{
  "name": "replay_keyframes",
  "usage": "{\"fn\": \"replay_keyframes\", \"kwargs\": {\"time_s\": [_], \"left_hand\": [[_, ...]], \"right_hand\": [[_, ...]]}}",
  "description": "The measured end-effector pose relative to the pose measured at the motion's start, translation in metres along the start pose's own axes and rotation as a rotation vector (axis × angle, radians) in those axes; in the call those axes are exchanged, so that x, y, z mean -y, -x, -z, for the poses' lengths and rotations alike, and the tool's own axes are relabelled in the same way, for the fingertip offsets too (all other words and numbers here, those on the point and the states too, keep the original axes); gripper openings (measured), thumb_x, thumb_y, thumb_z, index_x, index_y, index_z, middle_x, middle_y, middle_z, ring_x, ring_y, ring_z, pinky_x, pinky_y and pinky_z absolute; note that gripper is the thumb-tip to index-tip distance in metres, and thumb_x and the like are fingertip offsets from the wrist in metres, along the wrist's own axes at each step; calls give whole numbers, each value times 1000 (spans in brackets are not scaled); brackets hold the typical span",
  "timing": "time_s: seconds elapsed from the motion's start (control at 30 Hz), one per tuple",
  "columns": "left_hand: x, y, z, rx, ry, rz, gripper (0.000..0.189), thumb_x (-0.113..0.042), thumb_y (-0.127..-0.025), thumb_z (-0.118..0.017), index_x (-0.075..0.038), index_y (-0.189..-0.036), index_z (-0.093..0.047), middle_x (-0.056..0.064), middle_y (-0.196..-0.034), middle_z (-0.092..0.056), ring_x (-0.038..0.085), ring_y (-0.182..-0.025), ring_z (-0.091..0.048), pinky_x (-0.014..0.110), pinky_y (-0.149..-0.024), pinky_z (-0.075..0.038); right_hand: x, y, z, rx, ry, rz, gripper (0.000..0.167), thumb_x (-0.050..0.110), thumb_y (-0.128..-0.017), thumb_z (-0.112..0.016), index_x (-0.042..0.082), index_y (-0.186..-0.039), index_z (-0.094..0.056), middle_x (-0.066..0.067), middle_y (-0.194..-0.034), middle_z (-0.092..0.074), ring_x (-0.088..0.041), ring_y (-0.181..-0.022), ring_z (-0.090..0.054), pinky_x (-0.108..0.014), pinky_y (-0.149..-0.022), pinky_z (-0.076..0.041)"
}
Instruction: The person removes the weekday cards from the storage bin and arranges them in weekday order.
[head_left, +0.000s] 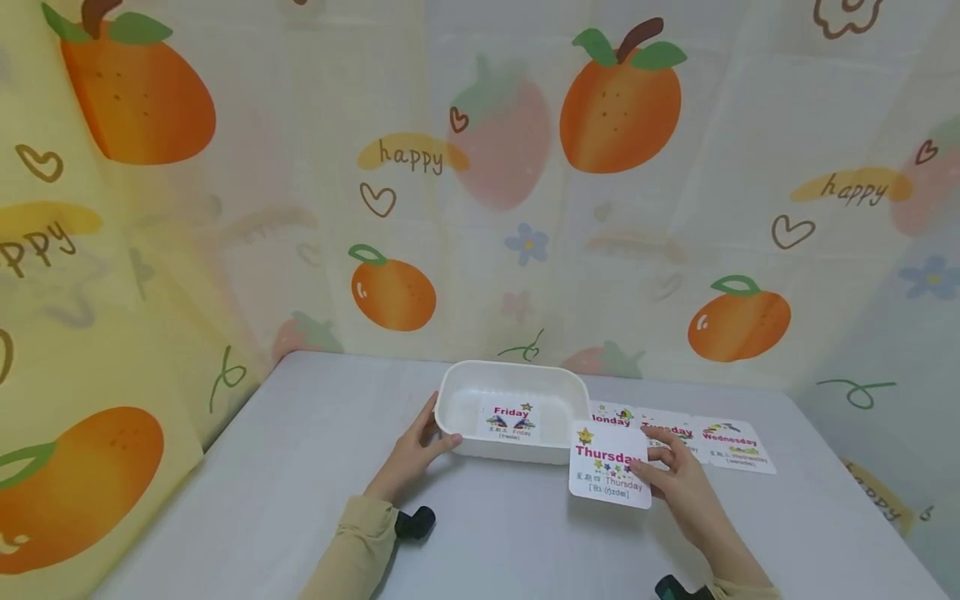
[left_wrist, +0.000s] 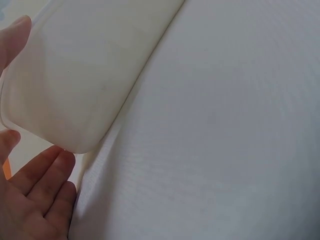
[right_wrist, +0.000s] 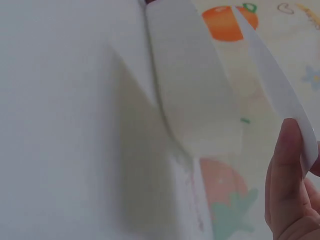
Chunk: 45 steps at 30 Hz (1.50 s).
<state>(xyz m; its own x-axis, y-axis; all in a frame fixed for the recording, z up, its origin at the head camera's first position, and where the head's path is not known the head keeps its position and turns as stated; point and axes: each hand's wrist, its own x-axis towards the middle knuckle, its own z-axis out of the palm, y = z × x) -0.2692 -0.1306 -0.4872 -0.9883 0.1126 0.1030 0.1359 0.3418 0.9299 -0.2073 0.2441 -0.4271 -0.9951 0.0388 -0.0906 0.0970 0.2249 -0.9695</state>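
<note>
A white plastic tub point(head_left: 480, 450) stands on the table, and a Friday card point(head_left: 512, 419) lies inside it. My left hand point(head_left: 416, 450) grips the tub's left end, thumb at the front rim and fingers round the side; the left wrist view shows the fingertips point(left_wrist: 62, 157) touching the tub's corner point(left_wrist: 75, 135). Between thumb and fingers, my right hand point(head_left: 678, 471) pinches the right edge of a Thursday card point(head_left: 607, 483), its print towards the head camera. This card is raised above the table beside the tub's right front corner; the right wrist view shows it edge-on point(right_wrist: 277, 80).
Behind the raised card, a row of cards lies on the table: Monday point(head_left: 611, 414), partly covered by the Thursday card, Tuesday point(head_left: 667, 427), partly behind my right hand, and Wednesday point(head_left: 731, 442). A fruit-printed curtain point(head_left: 525, 275) hangs along the table's back edge.
</note>
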Motion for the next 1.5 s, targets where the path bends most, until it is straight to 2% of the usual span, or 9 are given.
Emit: {"fn": "replay_keyframes", "kwargs": {"time_s": [0.07,0.3,0.4,0.5,0.8,0.97,1.07,1.27,1.5], "left_hand": [[-1,-1,-1,2,-1,3,89,-38,-80,-71,-26,-150,-17,7,-139,-43,27,-125,-40,62,-100,-21],[-35,11,-1,20,27,1,85,-27,-84,-70,-16,-149,-18,15,-139,-42,33,-126,-38,62,-98,-26],[-38,11,-2,29,20,1,85,-27,-84,-70,-16,-150,-17,15,-139,-42,32,-126,-39,62,-98,-26],[-33,7,-5,35,26,-6,85,-26,-84,-70,-16,-150,-17,15,-139,-41,32,-126,-39,62,-98,-26],[1,-12,-16,35,29,-26,89,-37,-80,-72,-26,-149,-18,7,-138,-44,27,-125,-41,62,-100,-22],[2,-15,-19,43,25,-38,91,-43,-78,-72,-28,-149,-18,5,-137,-46,25,-124,-43,61,-101,-20],[5,-15,-16,44,8,-31,92,-46,-78,-71,-29,-149,-17,5,-139,-44,26,-125,-41,61,-99,-25],[10,-7,-4,-8,-2,27,91,-47,-75,-73,-35,-148,-19,2,-139,-43,25,-127,-39,59,-97,-30],[7,-2,1,2,15,-12,93,-44,-76,-73,-27,-149,-19,8,-136,-45,29,-127,-39,53,-98,-34]], "right_hand": [[-7,4,7,-7,1,-23,65,10,-88,-63,5,-142,-26,-15,-104,-52,-19,-84,-60,-28,-71,-52],[-23,6,23,-26,42,-59,63,7,-88,-62,5,-141,-27,-15,-102,-53,-20,-84,-59,-30,-69,-52],[-26,5,27,-26,81,-66,62,6,-86,-62,3,-139,-29,-16,-101,-54,-21,-83,-59,-31,-67,-52],[-29,2,29,-24,126,-69,62,7,-85,-63,0,-137,-30,-17,-100,-54,-22,-81,-59,-33,-67,-53],[-35,-9,33,-46,299,-108,61,9,-79,-72,-4,-129,-39,-14,-92,-51,-20,-71,-54,-31,-58,-50],[-37,-13,36,-62,430,-60,59,10,-77,-73,-6,-124,-44,-11,-84,-47,-19,-66,-46,-28,-52,-45],[-38,-16,33,-66,478,-48,56,10,-77,-73,-7,-123,-45,-9,-79,-46,-18,-63,-44,-27,-49,-42],[-34,-26,20,-34,495,-35,50,12,-78,-72,-7,-118,-49,-7,-76,-47,-16,-58,-44,-25,-48,-38],[-26,-27,14,-39,528,-71,47,10,-79,-71,-9,-116,-49,-9,-77,-49,-17,-59,-46,-28,-50,-40]]}}
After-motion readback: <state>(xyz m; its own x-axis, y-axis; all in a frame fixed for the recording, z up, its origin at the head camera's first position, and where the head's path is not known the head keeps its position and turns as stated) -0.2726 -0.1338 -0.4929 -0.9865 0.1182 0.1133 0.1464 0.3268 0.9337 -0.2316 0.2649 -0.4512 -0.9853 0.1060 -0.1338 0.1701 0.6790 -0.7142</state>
